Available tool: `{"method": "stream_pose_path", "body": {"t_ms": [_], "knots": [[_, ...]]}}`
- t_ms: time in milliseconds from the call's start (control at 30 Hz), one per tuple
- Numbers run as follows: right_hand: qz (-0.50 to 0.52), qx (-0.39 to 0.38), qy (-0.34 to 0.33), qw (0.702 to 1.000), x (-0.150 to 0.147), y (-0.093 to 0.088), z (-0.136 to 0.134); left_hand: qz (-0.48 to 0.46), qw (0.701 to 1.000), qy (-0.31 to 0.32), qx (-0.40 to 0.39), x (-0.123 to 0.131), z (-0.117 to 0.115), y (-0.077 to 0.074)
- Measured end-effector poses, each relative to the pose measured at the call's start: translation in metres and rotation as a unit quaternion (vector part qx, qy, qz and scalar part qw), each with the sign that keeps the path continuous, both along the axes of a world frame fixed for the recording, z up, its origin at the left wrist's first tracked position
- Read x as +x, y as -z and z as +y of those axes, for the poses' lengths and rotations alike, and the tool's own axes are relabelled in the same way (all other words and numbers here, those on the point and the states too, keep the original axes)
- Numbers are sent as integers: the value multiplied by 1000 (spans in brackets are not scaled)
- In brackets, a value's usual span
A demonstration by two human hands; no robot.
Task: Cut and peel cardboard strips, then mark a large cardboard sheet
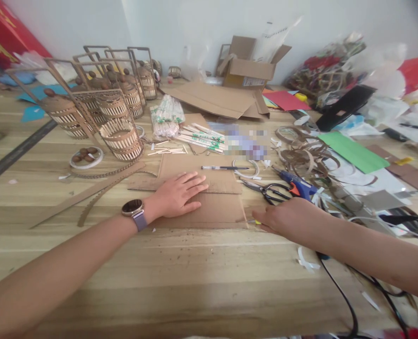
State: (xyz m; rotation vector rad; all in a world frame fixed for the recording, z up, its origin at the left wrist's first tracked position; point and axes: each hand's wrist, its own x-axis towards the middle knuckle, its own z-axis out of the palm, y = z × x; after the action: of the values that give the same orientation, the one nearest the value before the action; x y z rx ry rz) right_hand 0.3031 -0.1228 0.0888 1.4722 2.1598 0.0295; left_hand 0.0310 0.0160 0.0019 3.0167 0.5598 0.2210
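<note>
Cardboard sheet (216, 212): one, brown, creased, flat on the worktop (194, 292) directly before the seated-side arms; the near panel's long axis runs left to right, its near edge roughly parallel to the viewer's side, and a narrower panel reaches away toward the back.

Left hand (180, 195): palm down on the cardboard, fingers spread and pointing away and to the right; a watch (134, 208) at its wrist.

Right hand (282, 217): fingers curled, pinching a small yellow-ended tool (257, 222), mostly hidden by the grip; its slim tip points left, at the cardboard's right edge. Whether it touches, I cannot tell.

Room: in front of the near edge, a broad stretch of wood grain dotted with dark crumbs. The right edge is hemmed by the right hand, with scissors (277, 190) and a blue glue gun (300, 184) just behind it. A pen (225, 167) lies crosswise over the far panel.

Beyond: small loose sticks (168, 150), a white ring (246, 176) near the pen. Left: brown strips (97, 190), lantern-like baskets (122, 141) with tall handles. Right: coiled strips (297, 162), a green sheet (353, 151), a black cable (339, 286) nearer.
</note>
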Motion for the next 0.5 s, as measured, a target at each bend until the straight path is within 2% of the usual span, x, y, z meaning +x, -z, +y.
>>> {"method": "stream_pose_path", "body": {"t_ms": [100,333,500], "knots": [[-22,-74,-15,997,3,-4,0,4,1000,-1,3,0,0,1],[-36,-47,-38,998,24,7,-6,0,1000,-2,9,0,0,3],[9,-41,-38,998,27,12,-6,1,1000,-2,7,0,-1,2]]}}
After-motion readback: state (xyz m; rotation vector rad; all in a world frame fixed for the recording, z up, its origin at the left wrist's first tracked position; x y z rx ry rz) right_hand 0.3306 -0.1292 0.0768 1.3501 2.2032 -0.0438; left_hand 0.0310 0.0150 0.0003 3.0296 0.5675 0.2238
